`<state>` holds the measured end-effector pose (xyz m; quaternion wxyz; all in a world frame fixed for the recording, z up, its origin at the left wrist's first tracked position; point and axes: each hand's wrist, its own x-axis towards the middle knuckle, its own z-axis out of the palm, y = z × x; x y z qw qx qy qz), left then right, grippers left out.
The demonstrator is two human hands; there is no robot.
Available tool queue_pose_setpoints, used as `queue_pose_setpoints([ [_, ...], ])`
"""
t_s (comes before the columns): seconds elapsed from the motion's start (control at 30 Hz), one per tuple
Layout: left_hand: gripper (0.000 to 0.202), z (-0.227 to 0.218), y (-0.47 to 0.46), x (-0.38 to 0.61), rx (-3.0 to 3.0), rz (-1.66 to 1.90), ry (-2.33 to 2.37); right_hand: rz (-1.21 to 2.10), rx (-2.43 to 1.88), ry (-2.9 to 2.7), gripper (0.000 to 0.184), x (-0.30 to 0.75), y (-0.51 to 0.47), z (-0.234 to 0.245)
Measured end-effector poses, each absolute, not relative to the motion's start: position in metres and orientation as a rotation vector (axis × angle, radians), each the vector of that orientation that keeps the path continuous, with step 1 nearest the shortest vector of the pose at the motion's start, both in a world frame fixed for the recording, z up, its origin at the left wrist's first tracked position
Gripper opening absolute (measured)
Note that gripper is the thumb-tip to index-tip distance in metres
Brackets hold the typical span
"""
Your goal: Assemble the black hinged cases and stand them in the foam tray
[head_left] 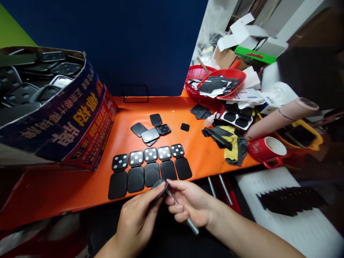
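While the left grip [138, 213] is pinching a black piece [157, 183] and the right grip [189, 200] is clasping a metal rod [192, 225], slippage is risking scratches.

To your right, a red mug [258, 149] stands beside a yellow-and-grey cloth [232, 147]; behind the mug you see a pink tumbler [285, 117], and farther back a red plastic basket [194, 94].

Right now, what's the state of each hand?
Left hand: closed, holding a dark flat piece.
Right hand: closed around a metal rod.
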<state>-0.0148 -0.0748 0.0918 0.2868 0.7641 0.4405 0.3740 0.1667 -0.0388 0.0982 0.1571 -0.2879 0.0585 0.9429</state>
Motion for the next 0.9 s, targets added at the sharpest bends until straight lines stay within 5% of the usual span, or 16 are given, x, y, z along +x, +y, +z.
queue_pose_setpoints([
  [0.23,0.032,0.092,-0.068,0.0,1.822,1.053,1.206,2.489,-0.908,-0.092,0.029,0.182,-0.052,0.095],
  [0.33,0.023,0.089,-0.049,0.015,1.312,1.086,1.375,2.032,-1.216,-0.763,0.028,0.196,-0.054,0.1],
  [0.5,0.046,0.071,-0.012,0.048,0.961,1.002,1.149,1.369,-1.578,-1.663,0.024,0.23,-0.046,0.096],
  [0.63,0.055,0.049,0.005,0.07,1.482,0.936,1.182,1.084,-1.786,-1.752,0.027,0.269,-0.011,0.071],
  [0.9,0.066,0.016,0.0,0.094,2.621,0.266,1.027,0.887,-2.052,-2.045,0.032,0.294,0.038,0.046],
])
